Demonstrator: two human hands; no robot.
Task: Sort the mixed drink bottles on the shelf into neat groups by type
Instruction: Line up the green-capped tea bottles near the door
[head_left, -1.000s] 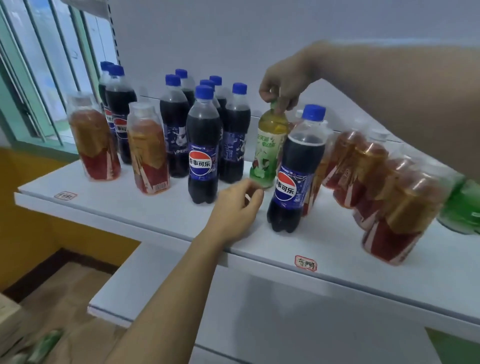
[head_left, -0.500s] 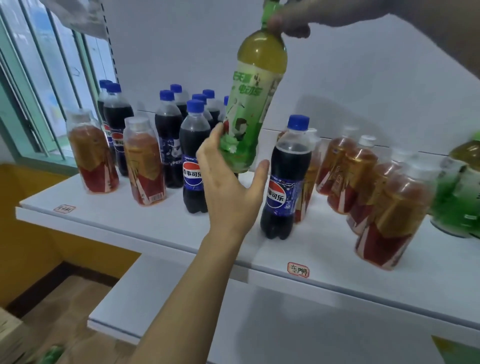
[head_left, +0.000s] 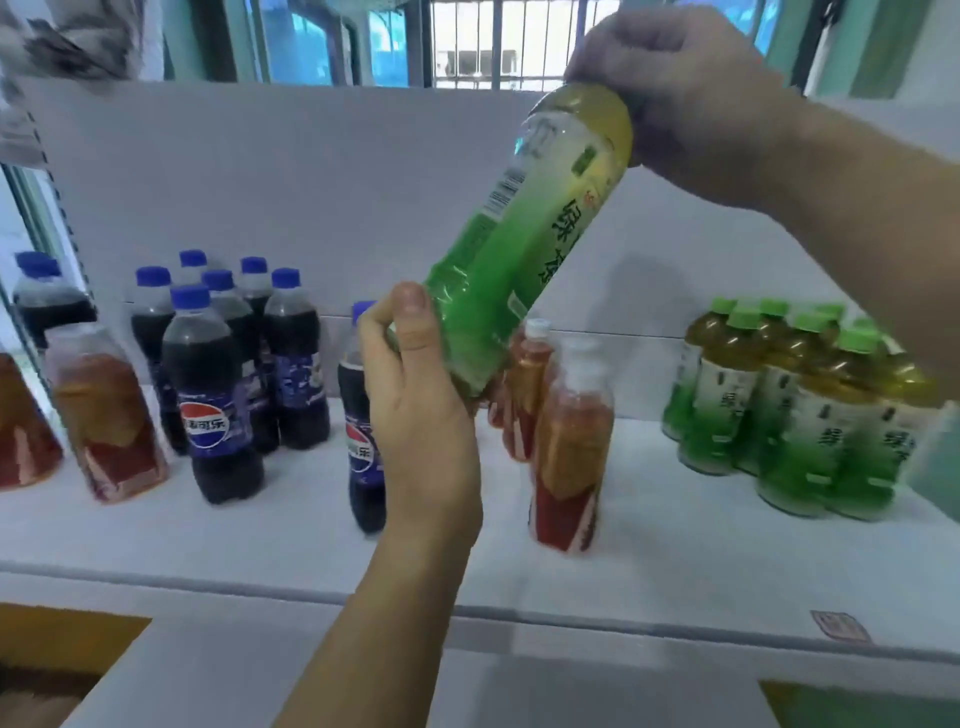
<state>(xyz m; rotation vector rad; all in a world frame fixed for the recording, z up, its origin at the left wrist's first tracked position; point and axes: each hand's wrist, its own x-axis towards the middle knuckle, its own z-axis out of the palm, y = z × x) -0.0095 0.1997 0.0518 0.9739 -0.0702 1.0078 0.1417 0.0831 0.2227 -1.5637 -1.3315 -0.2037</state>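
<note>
Both hands on the green tea bottle (head_left: 524, 249), tilted in the air above the shelf (head_left: 675, 561): right hand (head_left: 691, 98) grips the top, left hand (head_left: 421, 415) cups the base. Slip risk: it'd topple the red tea bottle (head_left: 569, 447) below. Green tea group (head_left: 800, 410) waits at 3 o'clock, Pepsi bottles (head_left: 228, 374) at 9.

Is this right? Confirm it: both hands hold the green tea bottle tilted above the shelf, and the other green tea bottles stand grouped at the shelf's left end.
One error: the green tea group stands at the right end of the shelf, as the head view shows. The left hand and right hand do hold the green tea bottle tilted above it.
</note>
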